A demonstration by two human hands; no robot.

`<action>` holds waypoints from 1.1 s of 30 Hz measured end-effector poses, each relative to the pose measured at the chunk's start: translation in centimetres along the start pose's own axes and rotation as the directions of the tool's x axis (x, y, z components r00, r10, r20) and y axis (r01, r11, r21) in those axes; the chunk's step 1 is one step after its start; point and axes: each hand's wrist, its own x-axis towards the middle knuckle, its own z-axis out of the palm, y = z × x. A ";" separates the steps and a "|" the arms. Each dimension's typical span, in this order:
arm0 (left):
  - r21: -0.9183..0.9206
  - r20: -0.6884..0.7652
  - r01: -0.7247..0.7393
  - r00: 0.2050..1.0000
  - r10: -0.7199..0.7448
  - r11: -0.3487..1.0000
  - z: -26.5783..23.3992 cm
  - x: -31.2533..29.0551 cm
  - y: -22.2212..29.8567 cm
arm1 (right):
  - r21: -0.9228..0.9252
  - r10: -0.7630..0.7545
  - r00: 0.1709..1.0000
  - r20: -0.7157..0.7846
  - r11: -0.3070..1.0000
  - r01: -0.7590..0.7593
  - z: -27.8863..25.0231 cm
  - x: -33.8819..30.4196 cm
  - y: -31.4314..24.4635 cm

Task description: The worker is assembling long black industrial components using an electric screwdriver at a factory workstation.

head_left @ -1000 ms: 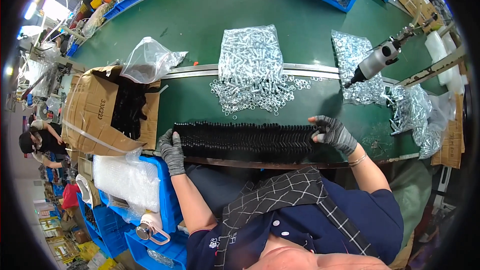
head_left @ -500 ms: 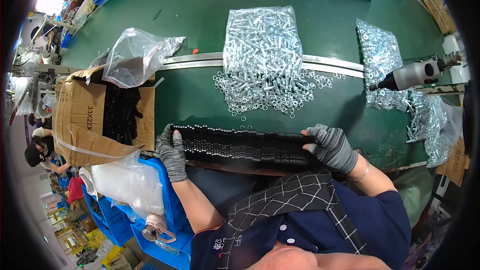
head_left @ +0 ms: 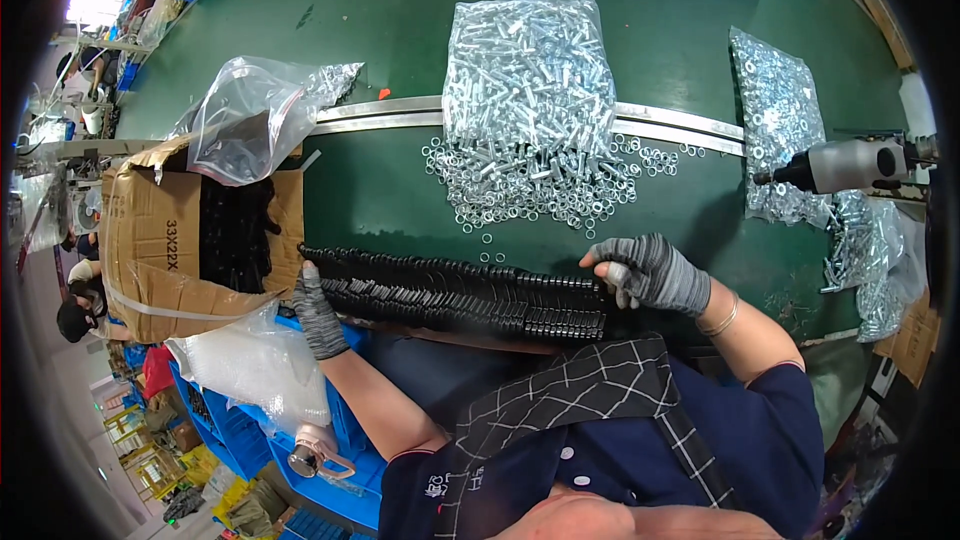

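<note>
A long row of small black parts (head_left: 450, 296), packed tightly side by side, lies along the near edge of the green table. My left hand (head_left: 320, 320), in a grey fingerless glove, is closed around the row's left end. At the other end my right hand (head_left: 655, 275), gloved the same way, has its fingers curled in just above and beside the last parts. Whether anything is between those fingertips is hidden. Beyond the row lie a clear bag of silver bolts (head_left: 530, 70) and a spread of loose metal rings (head_left: 500, 202).
An open cardboard box (head_left: 150, 230) of black parts stands at the left, an empty-looking clear bag (head_left: 245, 125) over its rim. A grey power tool (head_left: 850, 166) juts in at the right beside a bag of nuts (head_left: 785, 120). Blue crates (head_left: 355, 490) sit below the table edge.
The black row has shifted left, and its parts now lean over in places. My left hand moved left with it; my right hand has come off the right end, its fingers curling in.
</note>
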 end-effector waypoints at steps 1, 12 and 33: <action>-0.012 -0.007 0.022 1.000 -0.023 1.000 0.3 -0.2 0.5 | 0.030 0.027 0.999 0.040 0.999 -0.029 -0.4 0.4 -0.1; -0.076 -0.006 0.056 0.998 -0.057 0.996 0.7 -0.8 0.6 | -0.122 0.120 0.978 0.172 0.988 -0.100 -1.7 3.1 -0.7; 0.003 0.013 -0.017 1.000 0.017 1.000 2.2 -2.8 2.8 | -0.018 -0.117 0.963 0.241 0.992 0.125 4.0 11.8 -4.5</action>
